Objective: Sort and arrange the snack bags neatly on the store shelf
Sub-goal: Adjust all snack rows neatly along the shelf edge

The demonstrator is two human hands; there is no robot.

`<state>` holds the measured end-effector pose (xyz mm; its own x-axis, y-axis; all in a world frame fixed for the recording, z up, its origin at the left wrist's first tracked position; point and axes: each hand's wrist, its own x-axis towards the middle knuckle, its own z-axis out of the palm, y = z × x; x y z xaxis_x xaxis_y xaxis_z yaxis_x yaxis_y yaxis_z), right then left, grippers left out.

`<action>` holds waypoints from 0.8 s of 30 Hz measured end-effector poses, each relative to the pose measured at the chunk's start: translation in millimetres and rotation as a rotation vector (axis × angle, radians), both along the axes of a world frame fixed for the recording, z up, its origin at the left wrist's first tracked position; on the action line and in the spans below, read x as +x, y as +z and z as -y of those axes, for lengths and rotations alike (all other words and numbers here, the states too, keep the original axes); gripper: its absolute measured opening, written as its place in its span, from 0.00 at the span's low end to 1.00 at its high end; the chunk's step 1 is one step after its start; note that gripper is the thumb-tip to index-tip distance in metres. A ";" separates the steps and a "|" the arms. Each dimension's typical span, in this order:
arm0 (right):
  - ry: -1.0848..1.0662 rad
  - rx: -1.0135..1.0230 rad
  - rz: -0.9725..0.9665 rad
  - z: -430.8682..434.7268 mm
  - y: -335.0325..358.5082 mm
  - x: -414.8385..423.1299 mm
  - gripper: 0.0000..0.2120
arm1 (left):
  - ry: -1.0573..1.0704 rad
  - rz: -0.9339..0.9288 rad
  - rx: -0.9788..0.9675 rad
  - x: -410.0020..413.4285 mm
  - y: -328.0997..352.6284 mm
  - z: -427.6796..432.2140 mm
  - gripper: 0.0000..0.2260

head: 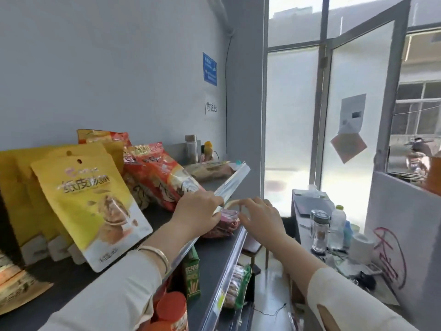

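A row of yellow snack bags [88, 206] leans on the top shelf [71, 280] at the left. Red-orange bags [157, 180] lie tilted behind them, and a tan bag [210, 169] lies flat at the shelf's far end. My left hand [198, 211] rests at the clear front rail [235, 181] of the top shelf. My right hand [260, 216] hovers just right of it with fingers curled and apart. Below both hands a small red snack bag [226, 224] lies on the second shelf [214, 256]; whether either hand grips it is unclear.
A green box [191, 273], orange-lidded jars [173, 306] and a green cracker pack [236, 286] sit on the lower shelves. A bottle and thermos [191, 148] stand at the top shelf's far end. A cluttered desk [307, 209] with bottles is at the right, beside an open glass door [358, 115].
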<state>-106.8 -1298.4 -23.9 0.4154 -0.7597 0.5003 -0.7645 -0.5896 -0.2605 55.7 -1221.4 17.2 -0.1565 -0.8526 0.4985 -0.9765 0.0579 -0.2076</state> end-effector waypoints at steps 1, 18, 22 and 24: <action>0.010 0.000 -0.003 18.0 -1.6 2.5 0.18 | 0.004 -0.002 0.009 1.1 -0.4 14.2 0.14; 0.289 0.027 -0.049 244.0 34.0 111.9 0.22 | 0.382 0.114 0.198 51.7 39.0 201.1 0.18; 0.287 -0.004 -0.131 274.5 40.4 146.1 0.25 | 0.450 0.123 0.217 79.8 50.2 222.4 0.16; 0.283 -0.041 -0.205 291.7 42.9 162.3 0.30 | 0.479 0.136 0.234 92.4 53.4 228.0 0.16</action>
<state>55.5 -1590.1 18.9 0.7016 -0.5812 0.4123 -0.6035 -0.7923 -0.0898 148.1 -1449.4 70.6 0.2263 -0.9302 0.2891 -0.8702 -0.3264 -0.3691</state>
